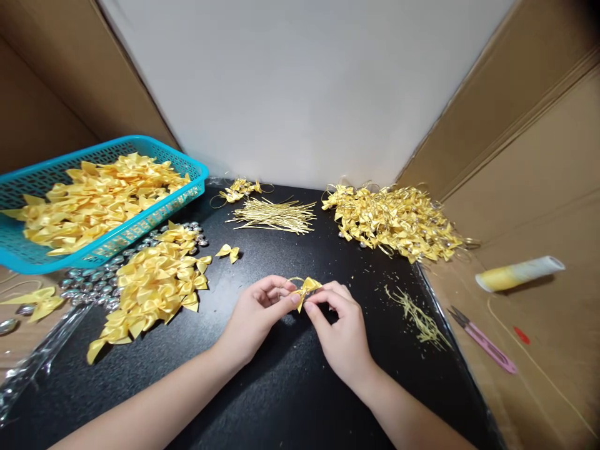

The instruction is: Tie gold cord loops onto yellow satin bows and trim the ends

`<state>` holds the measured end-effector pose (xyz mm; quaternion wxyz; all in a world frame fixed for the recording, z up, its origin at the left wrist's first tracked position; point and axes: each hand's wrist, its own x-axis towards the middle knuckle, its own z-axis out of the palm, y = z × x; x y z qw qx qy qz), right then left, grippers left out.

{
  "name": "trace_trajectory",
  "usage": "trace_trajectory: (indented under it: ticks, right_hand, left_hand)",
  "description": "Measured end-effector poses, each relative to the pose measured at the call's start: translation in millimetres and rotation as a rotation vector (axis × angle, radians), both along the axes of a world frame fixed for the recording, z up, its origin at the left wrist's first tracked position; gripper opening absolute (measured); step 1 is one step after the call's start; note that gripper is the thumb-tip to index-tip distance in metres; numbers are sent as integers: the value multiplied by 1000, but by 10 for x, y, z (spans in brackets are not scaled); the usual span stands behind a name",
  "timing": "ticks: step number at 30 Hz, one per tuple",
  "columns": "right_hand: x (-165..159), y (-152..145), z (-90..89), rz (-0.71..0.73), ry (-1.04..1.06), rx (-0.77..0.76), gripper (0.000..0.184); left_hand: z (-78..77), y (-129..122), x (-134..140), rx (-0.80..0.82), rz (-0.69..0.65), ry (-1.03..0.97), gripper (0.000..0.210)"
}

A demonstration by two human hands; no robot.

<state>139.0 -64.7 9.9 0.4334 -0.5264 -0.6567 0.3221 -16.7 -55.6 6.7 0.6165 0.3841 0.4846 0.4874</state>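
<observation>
Between my hands, over the middle of the black table (pixel 220 387), is a yellow ribbon bow (pixel 309 287) with a loop of gold cord (pixel 295 279) at its left. My left hand (pixel 262 309) pinches the bow's left side between thumb and fingers. From the right, my right hand (pixel 340 322) pinches its other side with thumb and forefinger. The fingertips hide part of the bow and cord. A single loose bow (pixel 228 252) lies on the table, beyond my left hand. Behind both hands rests a bundle of cut gold cords (pixel 276 215).
A turquoise basket (pixel 154 215) of bows stands left, near a bow pile (pixel 154 281) and silver beads (pixel 96 281). Finished-looking corded bows (pixel 394 219) are heaped back right, with a few more (pixel 241 187) at back. Cord scraps (pixel 419 315), pink snips (pixel 487 344) and a tube (pixel 520 274) lie right.
</observation>
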Motion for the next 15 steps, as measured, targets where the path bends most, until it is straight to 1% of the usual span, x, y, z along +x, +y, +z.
trace_trajectory:
  ticks: [4, 11, 15]
  right_hand:
    - [14, -2, -13, 14, -42, 33, 15]
    - [-5, -9, -15, 11, -104, 76, 16]
    - [29, 2, 25, -6, -89, 122, 13]
  left_hand:
    - [-40, 28, -25, -75, -32, -64, 20]
    - [-40, 50, -11, -137, -56, -98, 18]
    - [-22, 58, -13, -148, -14, -114, 22]
